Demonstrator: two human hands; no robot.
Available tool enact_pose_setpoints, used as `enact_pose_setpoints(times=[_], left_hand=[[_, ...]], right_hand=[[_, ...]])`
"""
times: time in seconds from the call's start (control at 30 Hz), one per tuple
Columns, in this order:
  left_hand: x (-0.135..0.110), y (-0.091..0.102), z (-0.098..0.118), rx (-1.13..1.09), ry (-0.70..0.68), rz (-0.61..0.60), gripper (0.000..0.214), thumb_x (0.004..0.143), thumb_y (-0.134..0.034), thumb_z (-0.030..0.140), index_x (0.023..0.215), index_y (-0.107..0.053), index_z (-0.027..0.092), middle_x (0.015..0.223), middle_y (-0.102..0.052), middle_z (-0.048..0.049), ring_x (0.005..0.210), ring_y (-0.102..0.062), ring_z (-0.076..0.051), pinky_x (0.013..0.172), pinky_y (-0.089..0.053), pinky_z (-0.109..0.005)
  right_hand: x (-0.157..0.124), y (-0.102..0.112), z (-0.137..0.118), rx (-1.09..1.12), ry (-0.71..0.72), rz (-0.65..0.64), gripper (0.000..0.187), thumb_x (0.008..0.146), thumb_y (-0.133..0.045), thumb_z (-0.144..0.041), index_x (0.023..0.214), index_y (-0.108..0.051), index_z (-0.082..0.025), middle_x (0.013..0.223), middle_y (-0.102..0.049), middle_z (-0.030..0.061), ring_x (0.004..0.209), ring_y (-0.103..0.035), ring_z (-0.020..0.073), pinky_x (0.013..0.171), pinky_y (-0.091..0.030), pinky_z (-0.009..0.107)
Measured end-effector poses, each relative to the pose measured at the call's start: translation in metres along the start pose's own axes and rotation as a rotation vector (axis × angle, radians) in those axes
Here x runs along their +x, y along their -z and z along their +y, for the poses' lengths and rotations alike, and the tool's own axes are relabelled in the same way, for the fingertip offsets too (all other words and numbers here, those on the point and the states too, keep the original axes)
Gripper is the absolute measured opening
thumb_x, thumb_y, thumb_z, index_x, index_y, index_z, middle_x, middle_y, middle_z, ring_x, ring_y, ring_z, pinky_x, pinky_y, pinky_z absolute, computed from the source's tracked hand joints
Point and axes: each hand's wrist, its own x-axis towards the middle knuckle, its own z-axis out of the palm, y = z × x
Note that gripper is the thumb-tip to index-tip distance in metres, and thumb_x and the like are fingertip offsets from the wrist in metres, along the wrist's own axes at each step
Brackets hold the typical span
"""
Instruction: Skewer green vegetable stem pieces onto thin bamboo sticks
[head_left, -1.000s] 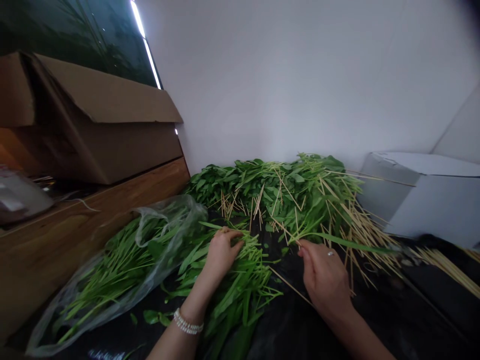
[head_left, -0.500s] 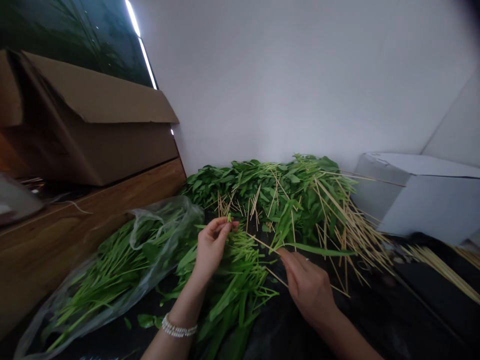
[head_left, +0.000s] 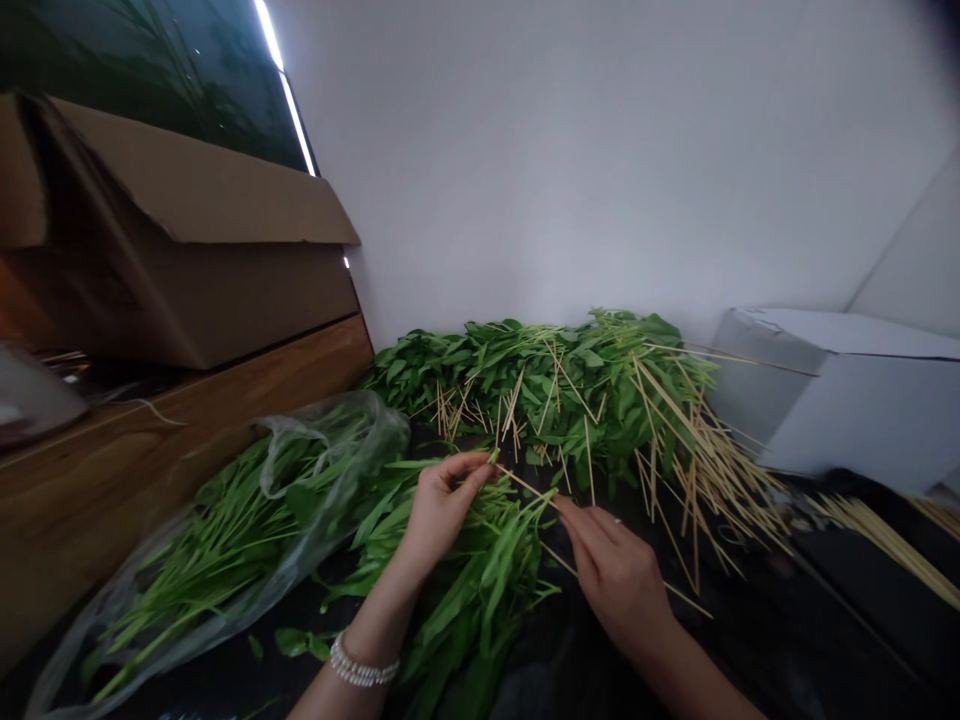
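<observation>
My right hand (head_left: 619, 570) is closed on a thin bamboo skewer (head_left: 529, 487) that points up and to the left. A sprig of leafy greens (head_left: 514, 545) is on the skewer beside my right fingertips, its leaves hanging down. At the skewer's tip, my left hand (head_left: 442, 505) pinches a small piece of green stem (head_left: 493, 456) between thumb and fingers. I cannot tell whether the tip has gone into that stem. Beneath my hands lies a heap of loose leafy greens (head_left: 442, 640), partly hidden by my left forearm.
Skewered greens (head_left: 495, 355) are piled along the wall, many skewers (head_left: 705, 460) sticking out. More greens sit in a clear plastic bag (head_left: 277, 590) at left. A cardboard box (head_left: 247, 300) stands left, a white box (head_left: 885, 410) right, with spare skewers (head_left: 892, 545) near it.
My left hand has moved right to the skewer's tip with the stem piece. The leaves by my right hand, which pointed up and right, now hang down to the left.
</observation>
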Motion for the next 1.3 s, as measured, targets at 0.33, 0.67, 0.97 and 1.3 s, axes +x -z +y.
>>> enact_pose_setpoints(times=[0.33,0.67,0.97,1.3], left_hand=[[-0.0019,-0.0035,0.0024,0.007,-0.008,-0.004,0.021,0.076,-0.070,0.033,0.086,-0.074,0.015,0.080,-0.077,-0.0069,0.074,-0.071,-0.021,0.074,-0.057,-0.031],[-0.0032,-0.0052,0.0036,0.089,-0.041,0.028,0.019,0.076,-0.070,0.029,0.085,-0.075,0.014,0.082,-0.076,-0.0076,0.075,-0.070,-0.020,0.073,-0.056,-0.030],[-0.0048,-0.0070,0.0015,0.177,-0.096,0.087,0.017,0.076,-0.070,0.029,0.085,-0.076,0.016,0.085,-0.077,-0.0069,0.078,-0.070,-0.021,0.075,-0.055,-0.031],[-0.0073,-0.0092,-0.0040,0.244,-0.136,0.144,0.018,0.078,-0.069,0.031,0.087,-0.076,0.018,0.085,-0.077,-0.0057,0.078,-0.070,-0.021,0.074,-0.054,-0.031]], right_hand=[[0.0007,0.0019,-0.0023,-0.022,-0.016,-0.002,0.033,0.094,-0.041,-0.012,0.121,-0.061,-0.015,0.085,-0.068,0.0063,0.078,-0.066,0.0146,0.078,-0.053,0.027],[-0.0014,0.0002,-0.0018,-0.046,-0.006,-0.017,0.033,0.094,-0.043,-0.010,0.121,-0.060,-0.013,0.085,-0.066,0.0060,0.078,-0.064,0.0149,0.077,-0.050,0.027],[-0.0012,0.0006,-0.0015,-0.034,-0.002,-0.008,0.034,0.093,-0.043,-0.009,0.123,-0.059,-0.014,0.085,-0.067,0.0060,0.077,-0.064,0.0142,0.076,-0.051,0.026],[-0.0029,-0.0014,-0.0080,0.012,-0.035,-0.035,0.034,0.094,-0.041,-0.014,0.123,-0.059,-0.015,0.082,-0.067,0.0059,0.073,-0.065,0.0149,0.074,-0.052,0.027]])
